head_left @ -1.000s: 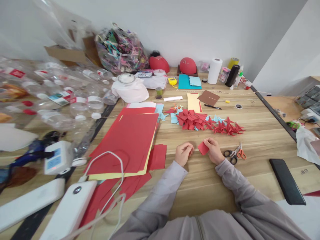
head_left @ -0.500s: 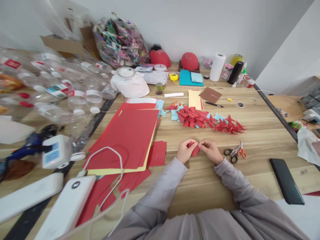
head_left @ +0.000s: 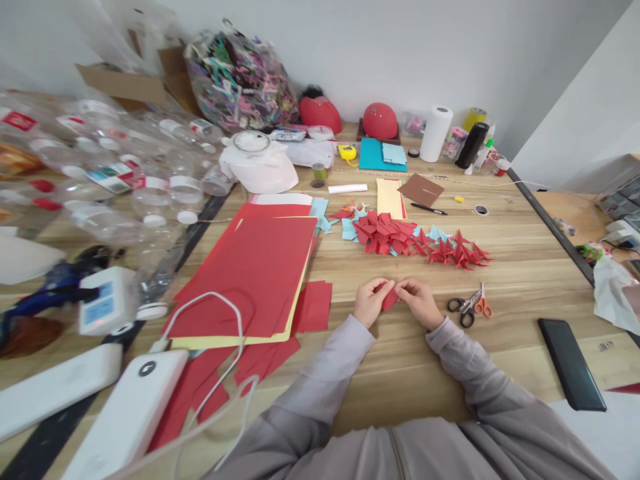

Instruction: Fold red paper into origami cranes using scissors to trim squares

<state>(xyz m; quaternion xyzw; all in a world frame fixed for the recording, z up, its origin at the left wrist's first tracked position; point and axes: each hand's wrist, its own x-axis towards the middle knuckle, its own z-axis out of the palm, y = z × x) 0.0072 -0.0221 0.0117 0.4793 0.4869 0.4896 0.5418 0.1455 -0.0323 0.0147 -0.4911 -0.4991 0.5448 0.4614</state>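
Small red paper piece [head_left: 389, 298] pinched between left hand [head_left: 370, 301] and right hand [head_left: 419, 303], both closed on it, just above the counter [head_left: 500, 280] near the front-centre. A second ago held by right hand alone, left hand apart and curled; half a second ago both already on it. Now hands slightly tighter together, paper more folded, less red showing. Scissors [head_left: 470, 309], phone [head_left: 571, 363], crane pile [head_left: 415, 240] in the same places; only a slight view shift.

Edges and room: bare wood directly in front of and between the sleeves. Scissors just beside right hand, on its right; phone further right, close to the counter's near edge. Folded red cranes in a row beyond the hands, with a clear strip of wood between. Red paper stack [head_left: 250, 280] and loose red squares [head_left: 314, 307] near left hand, on its left. White cable [head_left: 210, 313] lying over the stack. Plastic bottles [head_left: 125, 187] crowd the far left.
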